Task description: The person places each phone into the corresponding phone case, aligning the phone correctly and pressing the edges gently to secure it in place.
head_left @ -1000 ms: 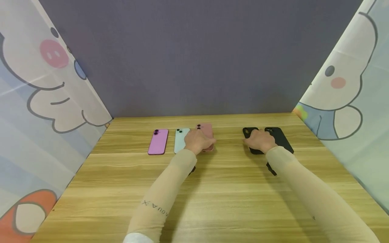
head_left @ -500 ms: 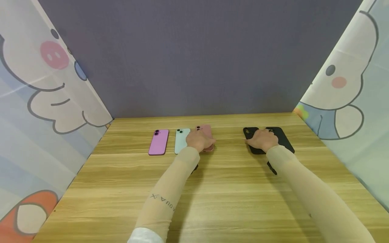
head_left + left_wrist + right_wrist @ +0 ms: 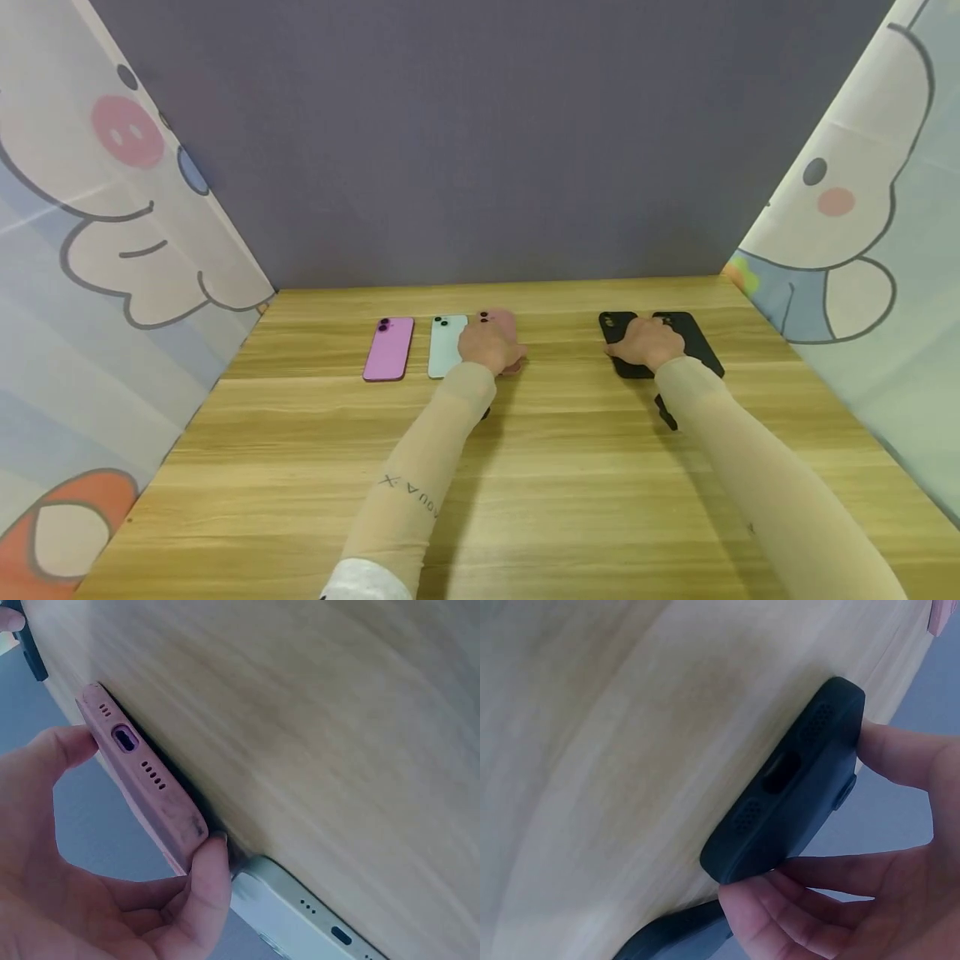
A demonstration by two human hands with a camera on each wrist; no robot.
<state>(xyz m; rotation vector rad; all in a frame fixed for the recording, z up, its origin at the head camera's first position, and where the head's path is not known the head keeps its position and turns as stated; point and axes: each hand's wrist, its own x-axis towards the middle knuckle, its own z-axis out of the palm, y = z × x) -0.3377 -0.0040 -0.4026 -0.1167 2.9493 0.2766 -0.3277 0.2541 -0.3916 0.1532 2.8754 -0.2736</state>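
Three phones lie face down in a row on the wooden table (image 3: 525, 467): a purple phone (image 3: 387, 348), a mint phone (image 3: 446, 345) and a pink phone (image 3: 501, 321). My left hand (image 3: 491, 346) grips the pink phone (image 3: 142, 780) by its long edges, thumb on one side and a finger (image 3: 206, 885) on the other, with its near end tilted slightly off the wood. To the right lie two black phone cases. My right hand (image 3: 647, 342) grips the left black case (image 3: 787, 787) by its sides; the other black case (image 3: 696, 337) lies beside it.
A grey backdrop (image 3: 480, 142) closes the far edge of the table, and cartoon-printed curtains (image 3: 97, 250) hang along both sides. The mint phone (image 3: 300, 915) lies right next to the pink one. Bare wood stretches from the row toward me.
My left hand has tightened round the pink phone, and less of the phone shows beyond it. The right hand stays on the left black case, hardly moved.
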